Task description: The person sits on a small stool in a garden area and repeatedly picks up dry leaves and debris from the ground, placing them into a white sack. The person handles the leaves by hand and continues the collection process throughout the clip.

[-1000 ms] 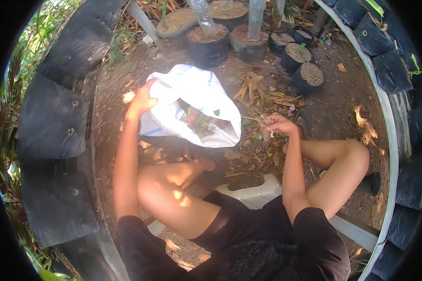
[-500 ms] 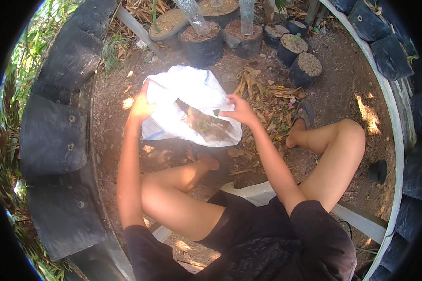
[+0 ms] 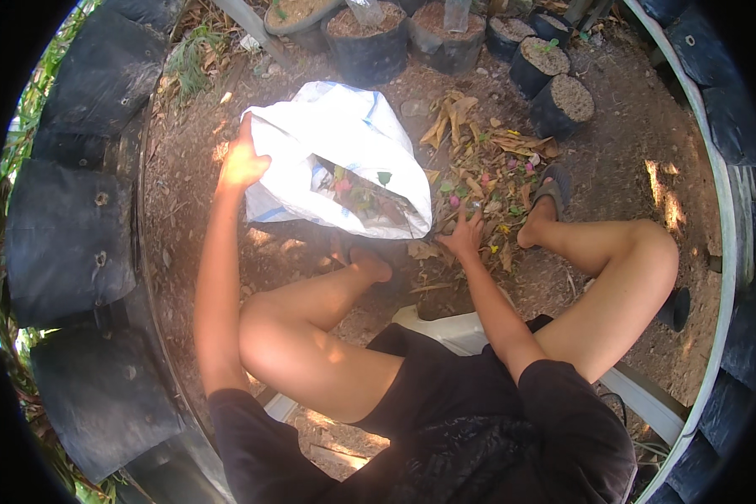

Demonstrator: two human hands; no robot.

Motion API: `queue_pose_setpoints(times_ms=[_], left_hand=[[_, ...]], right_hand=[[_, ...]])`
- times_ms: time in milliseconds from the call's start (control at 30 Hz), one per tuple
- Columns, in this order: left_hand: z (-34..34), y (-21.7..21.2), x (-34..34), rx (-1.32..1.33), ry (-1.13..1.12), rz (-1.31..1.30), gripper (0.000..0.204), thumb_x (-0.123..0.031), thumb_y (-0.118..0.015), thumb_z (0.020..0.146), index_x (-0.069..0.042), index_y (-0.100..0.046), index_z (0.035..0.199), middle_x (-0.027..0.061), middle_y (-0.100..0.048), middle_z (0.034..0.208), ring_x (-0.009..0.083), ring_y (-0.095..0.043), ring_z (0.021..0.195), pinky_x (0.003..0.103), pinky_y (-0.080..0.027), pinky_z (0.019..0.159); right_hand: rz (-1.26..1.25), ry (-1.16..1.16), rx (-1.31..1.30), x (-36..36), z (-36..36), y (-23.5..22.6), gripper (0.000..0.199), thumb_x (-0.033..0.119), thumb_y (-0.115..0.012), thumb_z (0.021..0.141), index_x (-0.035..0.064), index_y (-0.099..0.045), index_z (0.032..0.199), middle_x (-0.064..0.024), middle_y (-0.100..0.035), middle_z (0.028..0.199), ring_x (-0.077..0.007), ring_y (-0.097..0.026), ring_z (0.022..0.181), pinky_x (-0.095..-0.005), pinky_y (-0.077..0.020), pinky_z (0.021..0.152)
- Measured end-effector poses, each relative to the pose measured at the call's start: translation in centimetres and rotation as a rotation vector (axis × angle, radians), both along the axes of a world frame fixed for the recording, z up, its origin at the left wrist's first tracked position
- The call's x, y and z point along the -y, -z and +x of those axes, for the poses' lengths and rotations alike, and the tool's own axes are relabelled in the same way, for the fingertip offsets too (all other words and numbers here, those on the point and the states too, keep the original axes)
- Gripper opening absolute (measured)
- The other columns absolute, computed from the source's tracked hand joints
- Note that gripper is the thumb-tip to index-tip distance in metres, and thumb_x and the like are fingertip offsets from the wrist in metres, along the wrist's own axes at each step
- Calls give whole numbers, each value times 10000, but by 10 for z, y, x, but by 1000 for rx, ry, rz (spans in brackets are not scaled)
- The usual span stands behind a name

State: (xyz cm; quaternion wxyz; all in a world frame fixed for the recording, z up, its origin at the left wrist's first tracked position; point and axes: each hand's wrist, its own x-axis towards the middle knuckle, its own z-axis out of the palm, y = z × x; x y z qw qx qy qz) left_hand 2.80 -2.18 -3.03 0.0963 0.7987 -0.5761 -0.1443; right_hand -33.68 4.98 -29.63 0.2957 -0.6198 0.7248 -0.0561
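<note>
A white woven sack (image 3: 344,126) lies on the soil in front of me with its mouth facing me. Leaf litter and a green leaf (image 3: 384,178) show inside the mouth. My left hand (image 3: 244,164) grips the sack's left rim, thumb on top. To the right of the sack, my right hand (image 3: 464,235) is low over fallen leaves (image 3: 496,197), its fingers apart and nothing visible in them. Dry brown leaves, green bits and pink petals make up that pile.
Black pots of soil (image 3: 554,105) stand beyond the leaf pile, with larger pots (image 3: 368,46) at the back. Black planting bags (image 3: 71,239) line the left side. My sandaled right foot (image 3: 546,206) is beside the pile. A pale curved rail (image 3: 722,252) runs along the right.
My right hand has let go of the sack's right rim and moved down and right to the leaf pile. A green leaf now rests in the sack's mouth. My left hand still holds the rim.
</note>
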Motion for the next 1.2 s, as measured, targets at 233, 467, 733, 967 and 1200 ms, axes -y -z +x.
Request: queue_pose_setpoints(times_ms=[233,467,733,967,1200], left_hand=[[6,7,-10,-48,-25,-33,841,-41,-515,594,-56,-151,1353,246,-552,1047,349,-556,971,360,-437,843],[16,15,-22,-131,82,-116,791,-35,-496,613,7,-164,1329,258,-574,958,350,-583,893,359,-459,801],[16,22,-12,-66,144,-70,813,-64,-494,604,-5,-146,1336,255,-581,949,354,-584,904,365,-463,779],[3,8,-9,-91,145,-123,806,-49,-498,625,-29,-135,1344,249,-578,974,357,-581,912,378,-468,769],[-1,5,-9,-129,191,-149,821,-44,-529,621,-21,-141,1345,253,-535,1055,341,-556,969,356,-443,820]], right_hand=[[82,-384,-106,43,0,7,989,299,-800,531,196,-244,1342,-126,-282,1325,-343,-331,1170,-437,-359,918],[202,-569,-233,51,4,23,860,361,-783,536,141,-389,1268,-122,-338,1314,-306,-313,1208,-453,-325,943],[223,-508,-347,13,5,13,878,552,-726,514,67,-461,1196,-118,-378,1295,-273,-290,1241,-466,-278,953],[85,-631,-406,-27,17,19,760,488,-727,541,66,-502,1131,-126,-447,1208,-278,-344,1207,-460,-316,877],[-1,-628,-490,-33,22,42,286,209,-583,728,95,-599,990,-91,-569,1032,-274,-489,1062,-432,-334,830]])
